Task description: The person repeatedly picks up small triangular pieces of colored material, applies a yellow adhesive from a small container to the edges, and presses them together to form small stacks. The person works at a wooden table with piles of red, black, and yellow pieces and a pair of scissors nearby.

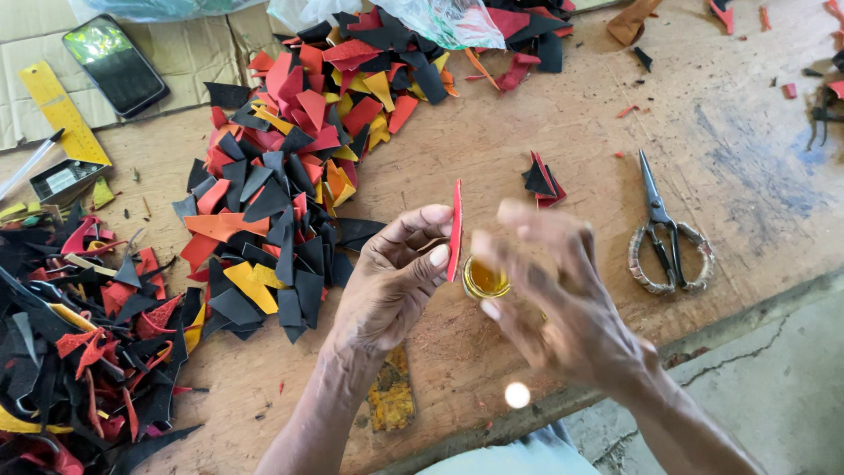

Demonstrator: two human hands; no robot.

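While our left hand (391,281) pinches a thin red strip (455,230) upright between thumb and fingers, our right hand (554,299) is blurred just beside it, fingers spread, and we cannot tell if it holds something. Directly under both hands stands a small round container (484,280) with yellow liquid inside, probably glue. Beyond the right hand a few finished pieces (542,180) lie stacked, so we judge the work is only at its beginning, because a big pile of red, black and yellow triangles (290,176) waits to the left of our left hand. Scissors (664,233) rest to the right of the right hand.
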